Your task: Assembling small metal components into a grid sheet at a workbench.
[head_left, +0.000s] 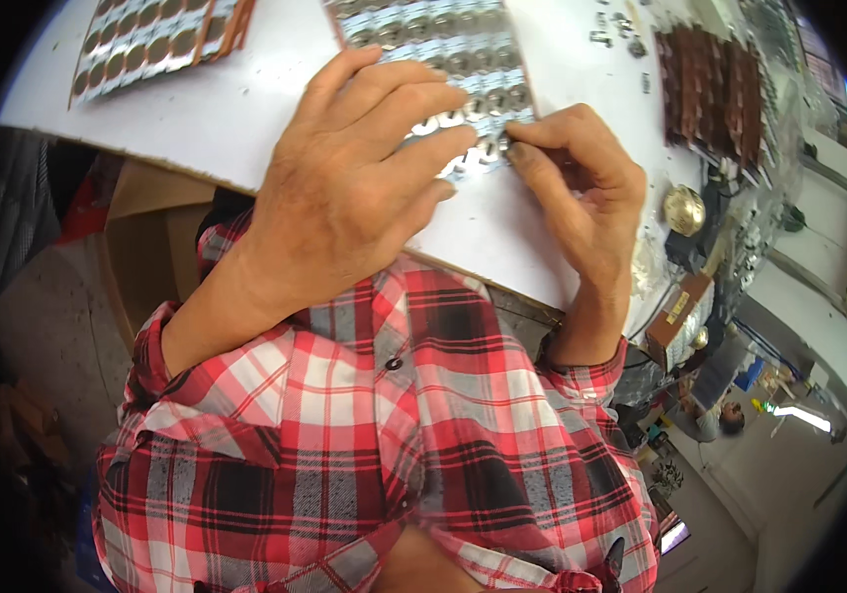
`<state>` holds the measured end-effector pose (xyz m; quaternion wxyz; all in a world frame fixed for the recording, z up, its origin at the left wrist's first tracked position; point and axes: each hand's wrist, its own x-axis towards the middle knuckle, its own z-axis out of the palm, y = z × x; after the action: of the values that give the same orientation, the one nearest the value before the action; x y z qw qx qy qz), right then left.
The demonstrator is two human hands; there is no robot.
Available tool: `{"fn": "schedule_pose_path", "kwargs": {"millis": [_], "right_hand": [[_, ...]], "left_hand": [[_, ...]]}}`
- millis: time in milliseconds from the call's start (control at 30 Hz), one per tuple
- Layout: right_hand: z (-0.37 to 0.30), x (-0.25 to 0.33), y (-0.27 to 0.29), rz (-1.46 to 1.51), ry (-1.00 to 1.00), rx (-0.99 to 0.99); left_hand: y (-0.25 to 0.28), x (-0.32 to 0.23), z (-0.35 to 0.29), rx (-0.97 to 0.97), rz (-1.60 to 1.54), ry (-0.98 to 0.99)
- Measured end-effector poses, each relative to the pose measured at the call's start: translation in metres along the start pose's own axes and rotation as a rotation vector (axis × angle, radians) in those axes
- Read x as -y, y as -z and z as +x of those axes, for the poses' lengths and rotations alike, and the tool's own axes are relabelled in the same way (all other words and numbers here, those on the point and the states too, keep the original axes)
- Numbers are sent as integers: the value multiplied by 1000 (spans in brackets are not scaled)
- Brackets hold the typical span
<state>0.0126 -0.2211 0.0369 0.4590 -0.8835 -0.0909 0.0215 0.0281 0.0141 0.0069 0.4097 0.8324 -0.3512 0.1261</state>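
In front of me on a white table lies a flat panel (483, 74) bearing rows of small round metal pieces. My left hand (344, 173) rests palm down over its left part, fingers spread, and hides some of the rows. At the panel's near right corner, my right hand (586, 188) pinches a small shiny metal piece (504, 144) between thumb and forefinger. Bright silver pieces (473, 158) sit in the nearest row, between the two hands. The exact kind of these pieces is too small to make out.
A stack of similar panels (136, 44) with orange-brown edges lies at the far left. Loose metal parts (626, 30) and piled brown strips (710, 94) are at the right. Near them stands a round gold-coloured object (683, 210). The table edge (176, 170) runs close to me; a cardboard box (151, 212) stands below.
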Motion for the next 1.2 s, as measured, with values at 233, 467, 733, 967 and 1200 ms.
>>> {"fn": "schedule_pose_path", "kwargs": {"millis": [233, 467, 733, 967, 1200], "right_hand": [[15, -19, 24, -85, -88, -416], [36, -53, 43, -833, 111, -476], [-9, -7, 9, -301, 76, -196], [-21, 2, -14, 199, -217, -540], [-17, 4, -18, 0, -247, -493]], "left_hand": [[9, 0, -4, -109, 108, 16], [7, 1, -7, -161, 113, 36], [0, 5, -8, -151, 48, 38], [5, 6, -9, -133, 93, 7], [5, 2, -8, -96, 127, 3]]}}
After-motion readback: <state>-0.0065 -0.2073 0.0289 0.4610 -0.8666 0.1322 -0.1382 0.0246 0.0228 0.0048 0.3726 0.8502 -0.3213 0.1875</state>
